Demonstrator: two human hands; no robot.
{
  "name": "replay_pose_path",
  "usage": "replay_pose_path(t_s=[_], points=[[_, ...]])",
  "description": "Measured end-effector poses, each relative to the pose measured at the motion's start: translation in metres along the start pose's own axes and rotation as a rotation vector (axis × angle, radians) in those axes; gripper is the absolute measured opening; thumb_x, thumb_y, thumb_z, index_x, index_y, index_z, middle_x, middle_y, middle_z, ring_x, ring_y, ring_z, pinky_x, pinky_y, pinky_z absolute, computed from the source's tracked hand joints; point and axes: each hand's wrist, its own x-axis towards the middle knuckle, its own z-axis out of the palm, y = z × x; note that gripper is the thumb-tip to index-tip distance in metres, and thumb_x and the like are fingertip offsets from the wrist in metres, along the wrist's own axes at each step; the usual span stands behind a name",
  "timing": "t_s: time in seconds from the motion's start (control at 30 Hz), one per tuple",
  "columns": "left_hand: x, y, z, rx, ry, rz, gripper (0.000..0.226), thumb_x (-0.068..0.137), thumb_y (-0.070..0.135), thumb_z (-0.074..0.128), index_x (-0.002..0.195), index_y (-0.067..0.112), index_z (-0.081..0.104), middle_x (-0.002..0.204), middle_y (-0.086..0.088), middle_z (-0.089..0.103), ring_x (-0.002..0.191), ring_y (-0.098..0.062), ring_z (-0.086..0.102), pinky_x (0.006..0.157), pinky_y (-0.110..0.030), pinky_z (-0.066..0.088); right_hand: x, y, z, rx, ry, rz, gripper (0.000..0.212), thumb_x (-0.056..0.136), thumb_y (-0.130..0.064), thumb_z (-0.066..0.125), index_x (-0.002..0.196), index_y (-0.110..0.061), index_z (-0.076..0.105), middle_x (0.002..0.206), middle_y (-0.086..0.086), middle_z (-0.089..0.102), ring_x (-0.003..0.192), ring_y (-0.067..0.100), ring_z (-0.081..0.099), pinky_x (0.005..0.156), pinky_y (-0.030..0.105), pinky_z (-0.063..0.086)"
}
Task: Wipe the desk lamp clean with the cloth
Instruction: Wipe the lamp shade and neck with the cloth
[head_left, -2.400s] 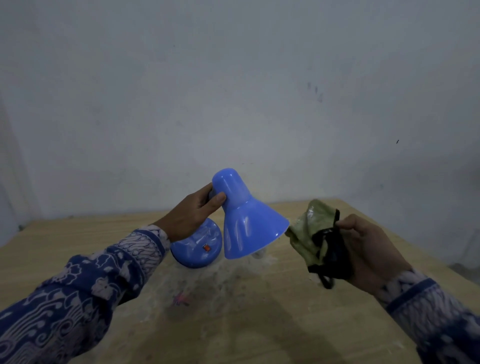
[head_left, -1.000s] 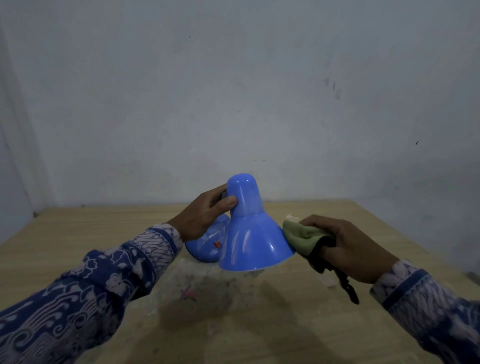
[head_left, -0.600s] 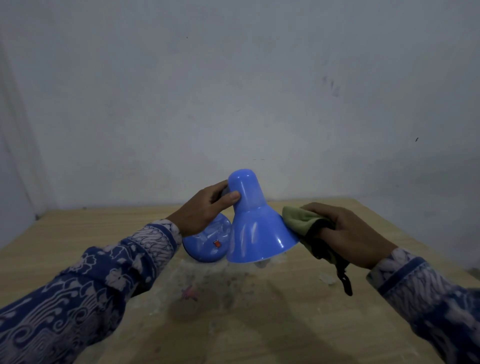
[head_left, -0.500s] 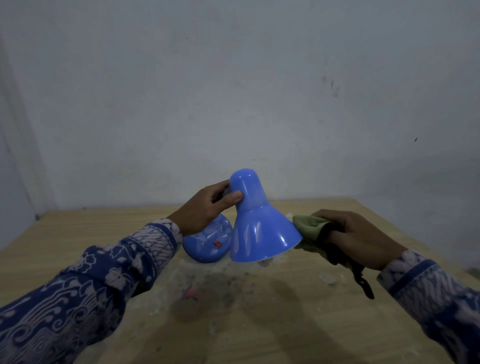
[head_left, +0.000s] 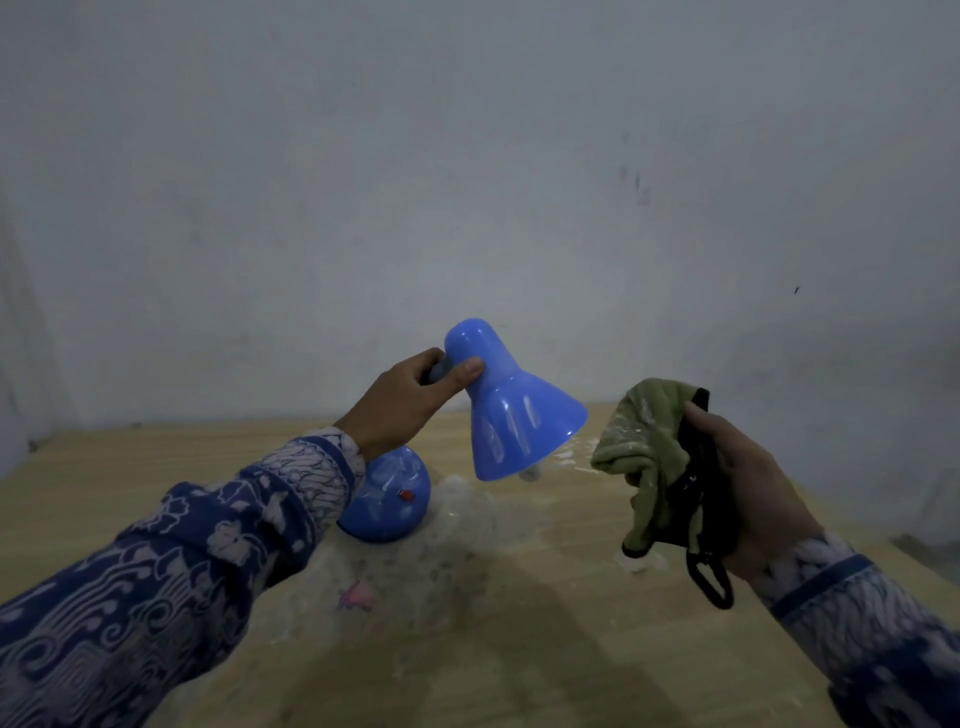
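Lamp (head_left: 511, 410) shade tilted, mouth aimed down-right at bench (head_left: 519, 649), left hand (head_left: 402, 397) pinching its neck, right hand (head_left: 748, 488) clutching cloth (head_left: 644, 447) just beside.

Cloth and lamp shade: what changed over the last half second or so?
The right hand pulled the green cloth off the lamp shade and raised it; it now hangs apart from the rim. The left hand still grips the shade's neck, and the lamp base stays on the table.
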Motion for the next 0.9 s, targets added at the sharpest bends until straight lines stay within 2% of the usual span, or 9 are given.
replay_pose_path(t_s=[0.1,0.17,0.27,0.33,0.43,0.53,0.67,0.8,0.9], points=[[0.001,0.002,0.004,0.051,-0.014,-0.005,0.091,0.075,0.087,0.05,0.112,0.005,0.059,0.104,-0.021,0.064,0.081,-0.027,0.058,0.091,-0.059,0.047,0.001,-0.001,0.003,0.03,-0.024,-0.041,0.032,0.086,-0.038,0.053,0.085,-0.014,0.074,0.075,0.008,0.067,0.06,0.024,0.065,0.069,0.038,0.049],[0.001,0.003,0.005,0.078,-0.043,-0.013,0.093,0.075,0.087,0.05,0.115,0.004,0.058,0.1,-0.019,0.063,0.081,-0.019,0.055,0.091,-0.057,0.048,0.003,-0.006,0.002,0.033,-0.005,-0.089,0.03,0.09,-0.031,0.045,0.093,-0.01,0.067,0.078,0.008,0.063,0.062,0.022,0.064,0.063,0.033,0.052],[-0.002,0.005,0.007,0.099,-0.12,0.005,0.092,0.077,0.087,0.047,0.12,0.006,0.057,0.116,-0.02,0.064,0.09,-0.022,0.061,0.098,-0.058,0.046,0.0,-0.017,0.005,-0.072,0.025,-0.095,0.032,0.096,-0.024,0.036,0.08,-0.009,0.058,0.06,0.004,0.055,0.046,0.017,0.055,0.046,0.023,0.048],[-0.003,0.006,0.01,0.138,-0.147,0.032,0.093,0.077,0.088,0.043,0.116,0.004,0.057,0.115,-0.021,0.063,0.089,-0.03,0.062,0.095,-0.056,0.047,0.0,-0.024,0.008,-0.223,0.071,-0.074,0.032,0.096,-0.024,0.041,0.073,-0.009,0.056,0.052,0.004,0.051,0.039,0.017,0.048,0.039,0.022,0.041],[-0.005,0.007,0.017,0.168,-0.173,0.071,0.095,0.075,0.09,0.04,0.107,0.002,0.057,0.104,-0.022,0.062,0.084,-0.034,0.059,0.084,-0.05,0.048,0.001,-0.03,0.012,-0.46,0.1,-0.039,0.027,0.086,-0.028,0.057,0.067,-0.009,0.066,0.053,0.007,0.056,0.042,0.02,0.05,0.043,0.027,0.039],[-0.005,0.008,0.021,0.174,-0.201,0.064,0.094,0.078,0.088,0.039,0.113,0.003,0.057,0.11,-0.021,0.064,0.095,-0.034,0.062,0.091,-0.056,0.047,0.001,-0.035,0.017,-0.705,0.077,-0.1,0.024,0.081,-0.025,0.063,0.062,-0.011,0.071,0.057,0.011,0.062,0.05,0.026,0.053,0.048,0.03,0.04],[-0.003,0.006,0.023,0.188,-0.202,0.086,0.084,0.081,0.084,0.039,0.101,0.004,0.056,0.094,-0.02,0.061,0.075,-0.026,0.054,0.081,-0.051,0.047,0.001,-0.047,0.023,-1.063,-0.038,-0.291,0.018,0.093,-0.013,0.057,0.083,-0.012,0.072,0.062,0.011,0.072,0.054,0.024,0.068,0.056,0.037,0.053],[-0.002,0.006,0.023,0.169,-0.199,0.079,0.076,0.084,0.079,0.042,0.093,0.004,0.052,0.078,-0.003,0.05,0.07,-0.014,0.043,0.071,-0.034,0.039,0.004,-0.051,0.036,-1.591,-0.073,-0.524,0.022,0.078,-0.038,0.057,0.093,-0.035,0.073,0.076,-0.009,0.074,0.067,0.011,0.068,0.066,0.036,0.056],[-0.002,0.004,0.024,0.167,-0.189,0.08,0.072,0.086,0.076,0.044,0.09,0.005,0.052,0.075,0.001,0.047,0.068,-0.014,0.042,0.07,-0.033,0.038,0.011,-0.042,0.049,-1.746,-0.12,-0.587,0.035,0.071,-0.058,0.046,0.098,-0.045,0.067,0.088,-0.019,0.065,0.075,0.006,0.062,0.068,0.037,0.054]])
